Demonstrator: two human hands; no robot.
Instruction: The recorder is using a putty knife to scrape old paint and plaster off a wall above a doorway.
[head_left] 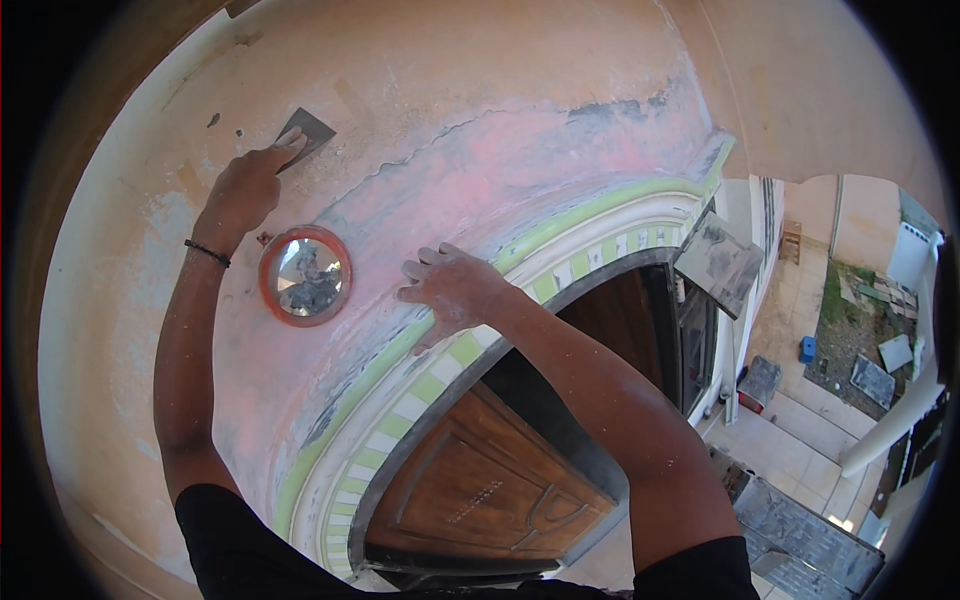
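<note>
My left hand (247, 190), with a dark band at its wrist, is closed around a grey flat-bladed scraper (308, 136). The blade lies against the peach, patchy wall (300, 60), above a crack that runs across it. My right hand (455, 288) has its fingers spread over the pink-stained part of the wall, near the green and white arch moulding (460, 345); pale dust coats its fingertips. Between the two hands, a round convex mirror (305, 276) in an orange-red rim is mounted on the wall.
Below the arch is a brown carved wooden door (490, 475). A dusty square board (720, 262) juts out at the arch's right end. Far below right are a tiled floor (790, 430), a blue object (808, 349) and a dark dusty slab (810, 535).
</note>
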